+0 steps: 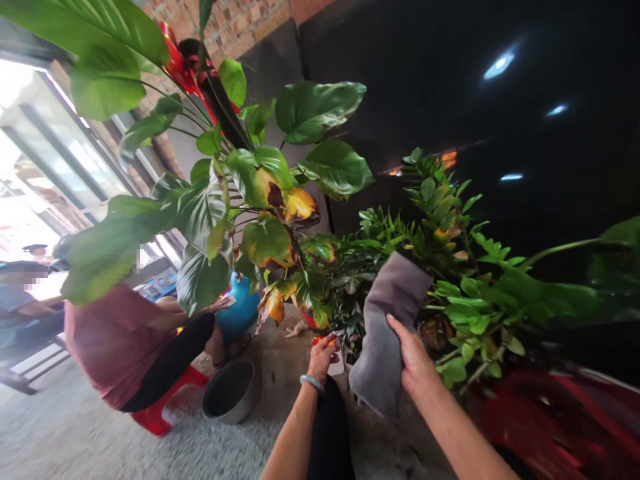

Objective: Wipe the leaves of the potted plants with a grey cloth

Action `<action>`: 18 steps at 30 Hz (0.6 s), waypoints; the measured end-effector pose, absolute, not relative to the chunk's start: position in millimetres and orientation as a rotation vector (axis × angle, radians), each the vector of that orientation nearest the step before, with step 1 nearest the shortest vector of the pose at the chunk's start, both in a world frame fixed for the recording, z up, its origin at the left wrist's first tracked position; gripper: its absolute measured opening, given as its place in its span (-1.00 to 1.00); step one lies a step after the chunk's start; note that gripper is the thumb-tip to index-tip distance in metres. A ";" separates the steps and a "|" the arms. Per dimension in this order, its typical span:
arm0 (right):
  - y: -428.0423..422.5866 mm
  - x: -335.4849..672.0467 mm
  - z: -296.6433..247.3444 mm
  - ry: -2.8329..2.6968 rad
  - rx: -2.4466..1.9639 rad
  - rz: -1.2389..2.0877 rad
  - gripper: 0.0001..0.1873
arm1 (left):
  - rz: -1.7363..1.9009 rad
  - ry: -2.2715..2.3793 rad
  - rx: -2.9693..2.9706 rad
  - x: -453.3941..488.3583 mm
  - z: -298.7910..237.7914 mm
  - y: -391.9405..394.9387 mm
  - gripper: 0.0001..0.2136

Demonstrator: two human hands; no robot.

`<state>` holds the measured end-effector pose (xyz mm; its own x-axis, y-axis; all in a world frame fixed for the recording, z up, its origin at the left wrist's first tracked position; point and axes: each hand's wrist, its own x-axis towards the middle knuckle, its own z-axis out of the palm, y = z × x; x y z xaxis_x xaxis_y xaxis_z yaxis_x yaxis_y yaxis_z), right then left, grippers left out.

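My right hand (414, 360) is closed on a grey cloth (387, 327), whose upper end lies against the small-leaved green plant (450, 267). My left hand (323, 357), with a pale bracelet at the wrist, reaches low among the stems by something small and red-orange; its fingers are curled, and whether they hold anything is hidden. A large-leaved plant (240, 200) with yellowing, brown-edged leaves rises to the left.
A person in a red top (120, 340) squats at the left on a red stool. A metal bowl (231, 392) stands on the concrete floor near a blue pot (245, 310). Another person sits at far left. A dark wall lies behind; something red is at right.
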<state>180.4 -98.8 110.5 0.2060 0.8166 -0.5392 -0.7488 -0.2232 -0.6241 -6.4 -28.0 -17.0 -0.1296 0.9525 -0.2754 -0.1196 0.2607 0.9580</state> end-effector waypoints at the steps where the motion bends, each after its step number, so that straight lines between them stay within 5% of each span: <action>1: -102.5 179.2 100.4 -0.048 -1.087 1.540 -0.64 | 1.154 1.351 0.858 -6.8 -17.3 -28.0 -0.65; 6: -152.5 161.6 62.8 -0.042 -1.132 1.841 -0.60 | 1.166 1.344 0.858 -10.1 -20.6 -27.4 -0.64; 11: -140.9 169.6 115.9 -0.209 -0.974 1.544 -0.47 | 1.157 1.321 0.893 -9.4 -24.1 -26.6 -0.63; 18: -98.9 176.4 110.2 -0.067 -1.040 1.589 -0.74 | 1.142 1.342 0.862 -9.8 -25.2 -25.7 -0.64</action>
<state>176.4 -98.9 110.2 0.0728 0.8168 -0.5723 -0.7656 -0.3220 -0.5569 -9.8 -25.7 -25.2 -0.1146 0.9534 -0.2790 -0.1225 0.2652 0.9564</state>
